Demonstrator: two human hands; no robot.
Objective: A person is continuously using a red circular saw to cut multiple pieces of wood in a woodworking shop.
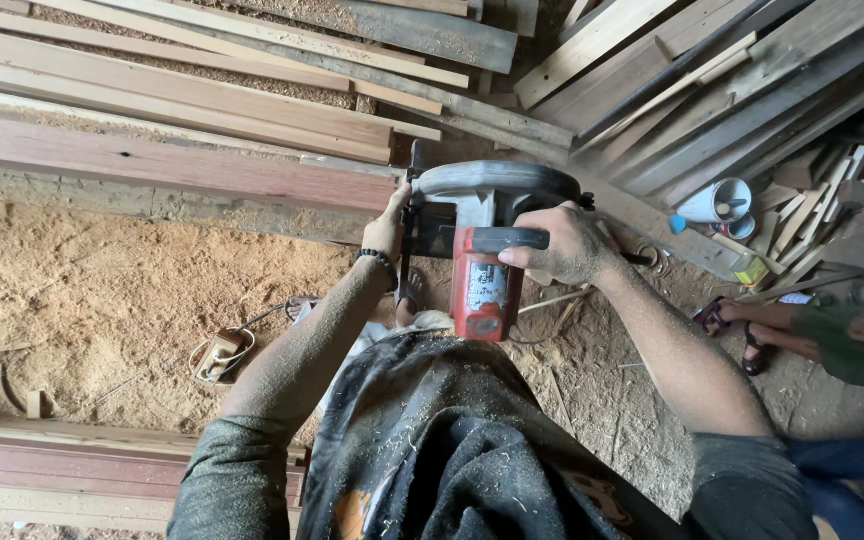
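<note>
Circular saw [482,240], handle inside right-hand fingers [527,258]

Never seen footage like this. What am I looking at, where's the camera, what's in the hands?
There is one view, from a camera on the person's head, looking down. The right hand closes around the black grip of a red and grey circular saw. The left hand presses against the saw's left side, by the edge of a long reddish plank. More boards are piled behind. Sawdust covers the floor, with a cable plug block lying on it. At the right edge, another person's sandalled foot shows.
</note>
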